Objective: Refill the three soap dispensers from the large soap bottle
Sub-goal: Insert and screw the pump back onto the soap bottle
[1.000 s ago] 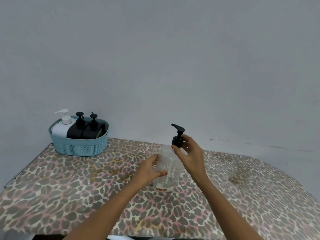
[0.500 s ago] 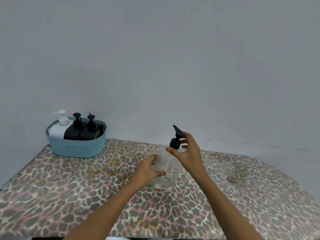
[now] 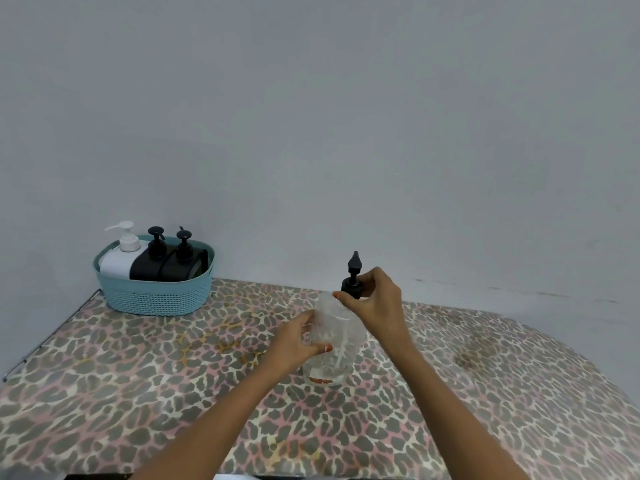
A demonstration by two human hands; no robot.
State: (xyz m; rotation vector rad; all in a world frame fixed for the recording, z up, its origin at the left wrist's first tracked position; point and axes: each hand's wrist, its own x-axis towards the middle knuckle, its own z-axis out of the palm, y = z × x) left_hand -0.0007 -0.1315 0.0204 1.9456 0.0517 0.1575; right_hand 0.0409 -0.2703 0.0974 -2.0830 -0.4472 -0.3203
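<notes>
A clear, nearly empty dispenser bottle stands upright on the leopard-print table, a thin residue at its bottom. My left hand wraps around the bottle's left side. My right hand pinches the collar of its black pump head at the bottle's neck; the nozzle points up and away from me. In a teal basket at the back left stand a white bottle with a white pump and two black bottles with black pumps.
A plain grey wall rises right behind the table. The table's left edge has a thin metal rail. A dark stain marks the cloth on the right.
My right hand has turned the pump head on the bottle's neck, so the nozzle swung from pointing left to pointing away. The view shifted slightly. My left hand kept its hold.
</notes>
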